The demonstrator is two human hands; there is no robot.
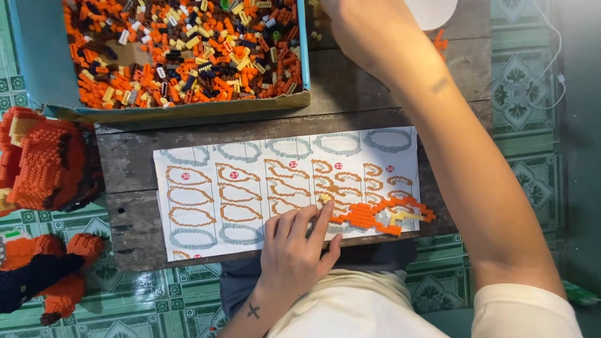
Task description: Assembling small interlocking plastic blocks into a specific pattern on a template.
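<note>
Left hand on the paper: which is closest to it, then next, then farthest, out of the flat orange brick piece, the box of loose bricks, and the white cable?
From the left hand outward in the head view:
1. Flat orange brick piece, just right of the fingertips, on the instruction sheet.
2. Box of loose bricks, up at the top left.
3. White cable, far off at the top right.

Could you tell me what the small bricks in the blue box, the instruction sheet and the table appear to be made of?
Small bricks: likely moulded plastic, glossy orange, yellow and dark studded pieces. Blue box: probably cardboard, its brown edge showing along the front. Instruction sheet: matte white paper, thin and flat. Table: bare grey weathered wood, with visible grain and cracks.
</note>
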